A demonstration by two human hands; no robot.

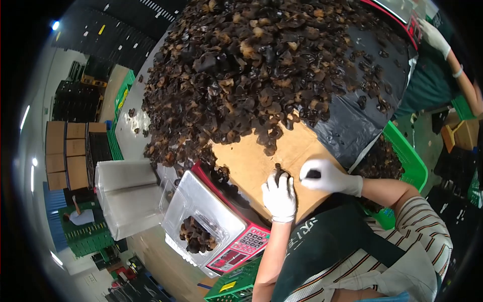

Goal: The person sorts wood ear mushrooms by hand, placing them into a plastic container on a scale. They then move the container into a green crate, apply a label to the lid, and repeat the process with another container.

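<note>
**At the sorting table: both gloved hands pinching mushroom bits**

Across the far half of the table [256,161]: big pile of dried black mushrooms [251,65], spilling right onto a black plastic sheet [352,126]. Nearer the body: tan board surface, a few stray bits at the pile's edge.

Left of the board: red scale [236,246] with a clear tray [201,211] on top, small clump of mushrooms inside the tray. Just past it, a stack of clear boxes [126,194]. Right of the table, a green crate [410,168] holding more mushrooms; second green crate [231,287] below the scale.

Room: warehouse type. Cardboard boxes [65,151] stacked far left, dark crates behind them, strip lights along the left wall. Small figure of another person [80,216] far left among green crates. Top right: co-worker's gloved hand [435,38] at the far corner of the sheet, arm and green apron beside it.

Hands, both in white gloves:
- left hand [279,194]: resting on the board, fingers clenched around a mushroom piece [279,173] sticking up past the fingertips.
- right hand [327,176]: thumb and fingers pinched on a second piece [313,174], small and dark.

Hands just beside each other, not touching. Both pieces at the fingertips, over the board, near the pile's closest edge. Right hand close to the sheet's edge. Tray on the scale near, left of the left hand.
</note>
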